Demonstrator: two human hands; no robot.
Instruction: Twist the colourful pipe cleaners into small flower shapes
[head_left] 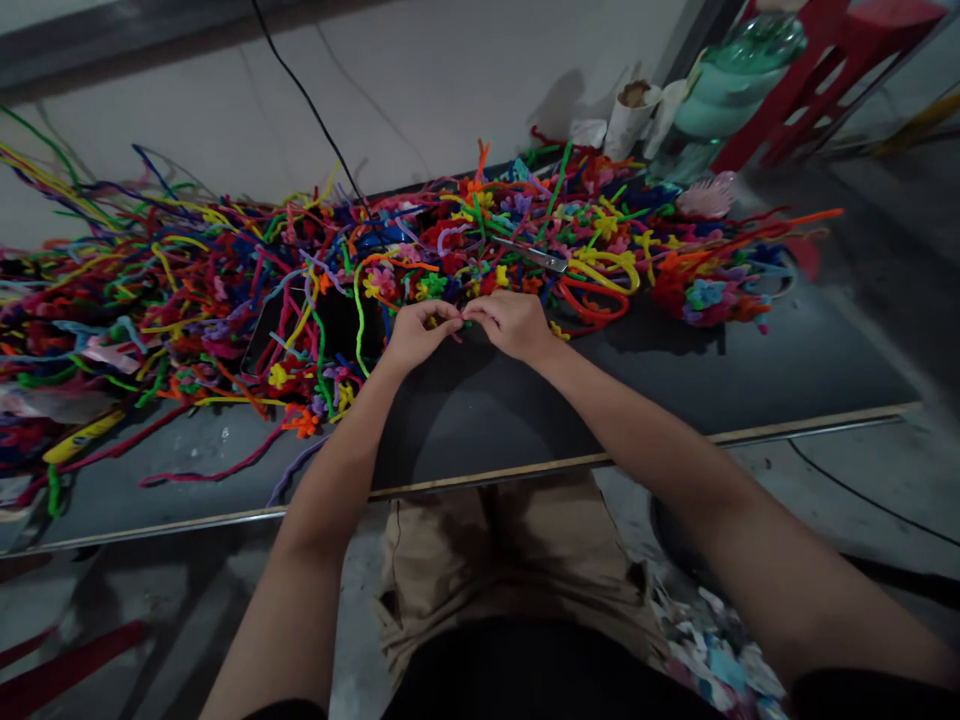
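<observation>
My left hand [421,335] and my right hand [513,324] meet above the front of the dark table [480,420]. Both are closed, thumb and fingers pinched, the tips nearly touching. A tiny pinkish bit shows below the left fingertips, but what they pinch is too small to name. Just behind them lies a heap of colourful pipe cleaners [247,245], many twisted into small flowers. Scissors [534,254] rest open on the heap, behind my right hand, with orange and yellow loops beside them.
At the back right stand a green-tinted clear bottle [731,90] and a white paper cup [631,120]. A black cable [307,95] hangs over the heap. On the left lies a yellow marker-like tube [84,437]. Below right, scraps [720,660] fill a bin by my leg.
</observation>
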